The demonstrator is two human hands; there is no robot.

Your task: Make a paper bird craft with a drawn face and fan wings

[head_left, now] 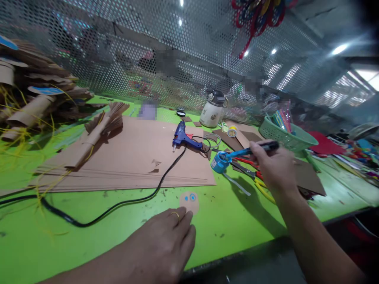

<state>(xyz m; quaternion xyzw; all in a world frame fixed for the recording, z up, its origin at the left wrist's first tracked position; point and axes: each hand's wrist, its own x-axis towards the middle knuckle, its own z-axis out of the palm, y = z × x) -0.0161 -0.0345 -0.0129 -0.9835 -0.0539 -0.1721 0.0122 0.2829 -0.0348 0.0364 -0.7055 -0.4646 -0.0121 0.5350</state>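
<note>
My right hand (276, 163) is closed round a paintbrush (241, 153) with a black handle and a blue-smeared shaft. The brush slants down into the mouth of a small open jar of blue paint (220, 162); its bristles are hidden there. On the green table, my left hand (168, 236) lies flat, its fingertips at the lower edge of a round tan cardboard disc (194, 205). Two blue marks show on the disc, one solid and one ringed. A thin pale strip (238, 185) lies in front of the jar.
A blue glue gun (184, 136) rests on stacked brown cardboard sheets (142, 150), its black cord (118, 203) crossing the table. Right of the jar are scissors (244, 169). Behind stand a white flask (213, 110) and a green basket (284, 136). Cardboard pieces with yellow strands (32, 110) pile up left.
</note>
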